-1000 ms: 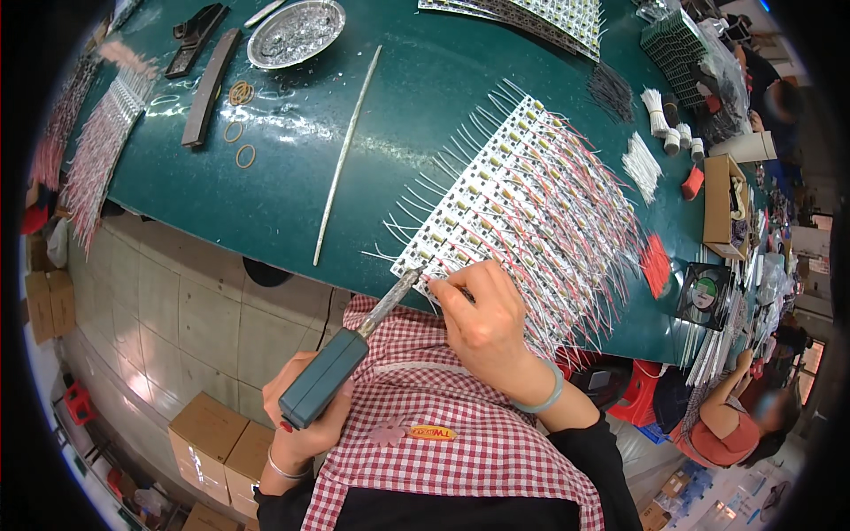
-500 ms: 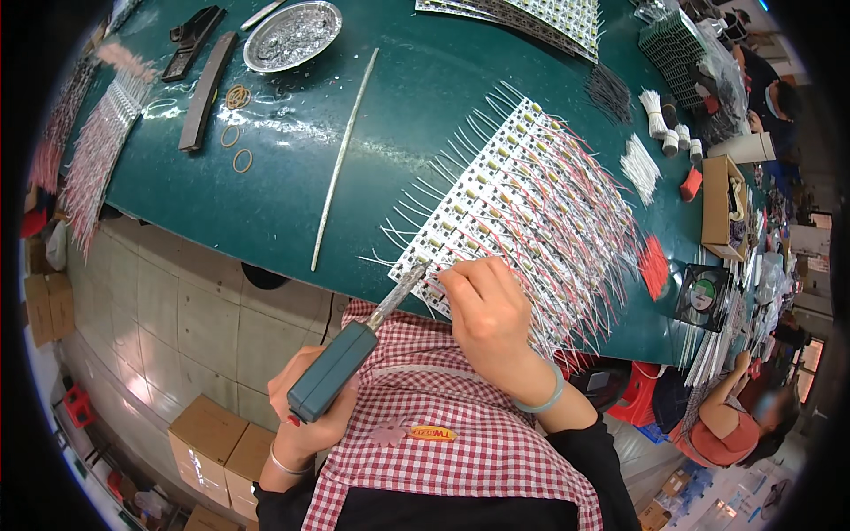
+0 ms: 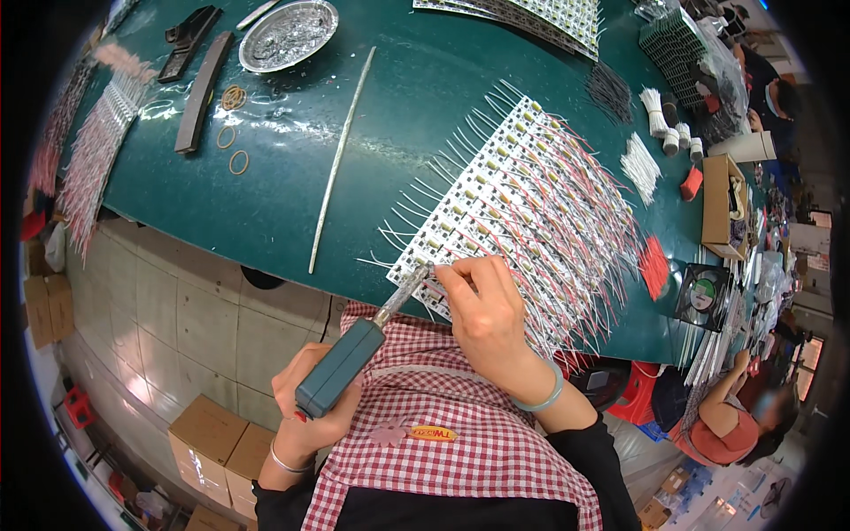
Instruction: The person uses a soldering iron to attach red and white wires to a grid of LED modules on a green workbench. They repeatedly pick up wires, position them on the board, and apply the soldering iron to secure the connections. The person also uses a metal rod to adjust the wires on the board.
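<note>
My left hand (image 3: 317, 398) is wrapped round the dark green body of a soldering gun (image 3: 343, 367). Its metal tip reaches up to the near left corner of a white circuit board panel (image 3: 482, 199). On the panel are rows of small components, with white wires along the left edge and many red and white wires over the right part. My right hand (image 3: 485, 305) is pinched just beside the soldering tip, over the panel. What sits between those fingertips is too small to make out, perhaps a wire end.
A thin pale rod (image 3: 343, 159) lies left of the panel. Farther back are a metal dish (image 3: 289, 35) of solder scraps, rubber bands (image 3: 233, 97) and a dark bar (image 3: 204, 93). Bundles of white wires (image 3: 639, 168) and red wires (image 3: 653, 268) lie to the right. Another person (image 3: 726, 420) sits at right.
The soldering gun has shifted slightly up and right, its tip now closer to my right fingertips. My right hand has barely moved.
</note>
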A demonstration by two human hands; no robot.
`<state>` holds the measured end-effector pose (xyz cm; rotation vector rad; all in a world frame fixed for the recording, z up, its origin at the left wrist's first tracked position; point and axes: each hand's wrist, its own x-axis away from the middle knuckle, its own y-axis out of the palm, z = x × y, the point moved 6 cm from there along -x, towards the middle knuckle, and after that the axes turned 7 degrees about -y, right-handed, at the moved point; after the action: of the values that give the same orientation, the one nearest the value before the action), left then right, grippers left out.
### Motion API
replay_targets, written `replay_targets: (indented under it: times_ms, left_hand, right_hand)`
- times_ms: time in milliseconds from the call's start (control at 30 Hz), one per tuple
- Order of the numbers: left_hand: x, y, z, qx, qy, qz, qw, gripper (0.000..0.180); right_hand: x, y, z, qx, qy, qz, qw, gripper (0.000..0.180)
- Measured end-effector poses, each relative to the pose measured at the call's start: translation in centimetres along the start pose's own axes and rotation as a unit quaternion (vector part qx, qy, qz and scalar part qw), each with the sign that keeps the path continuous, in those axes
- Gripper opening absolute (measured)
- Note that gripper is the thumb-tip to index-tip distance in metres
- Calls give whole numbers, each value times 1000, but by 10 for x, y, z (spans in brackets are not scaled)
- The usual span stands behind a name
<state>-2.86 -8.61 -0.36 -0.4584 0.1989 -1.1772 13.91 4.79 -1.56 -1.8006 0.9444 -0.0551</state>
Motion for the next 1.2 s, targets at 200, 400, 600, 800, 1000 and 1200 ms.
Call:
replay_targets:
  times_ms: [200, 400, 600, 800, 1000, 1200]
  left_hand:
    - [3, -2, 0, -13, 27, 17, 999, 22]
    - [14, -12, -16, 12, -22, 52, 998, 22]
    - [6, -22, -23, 21, -60, 139, 988, 29]
    - [-39, -56, 26, -53, 132, 301, 943, 39]
    - [-90, -108, 72, -40, 188, 446, 874, 29]
    - [-185, -109, 13, -29, 12, 337, 941, 29]
  right_hand:
    - [0, 0, 0, -6, -6, 1, 1000, 32]
    - [-2, 0, -2, -10, -7, -1, 1000, 31]
    - [1, 0, 2, -8, -4, 7, 1000, 30]
    - [2, -14, 2, -22, 1, 33, 999, 29]
    - [-6, -76, 4, -58, 8, 84, 995, 29]
    - [1, -110, 54, -17, 52, 131, 990, 23]
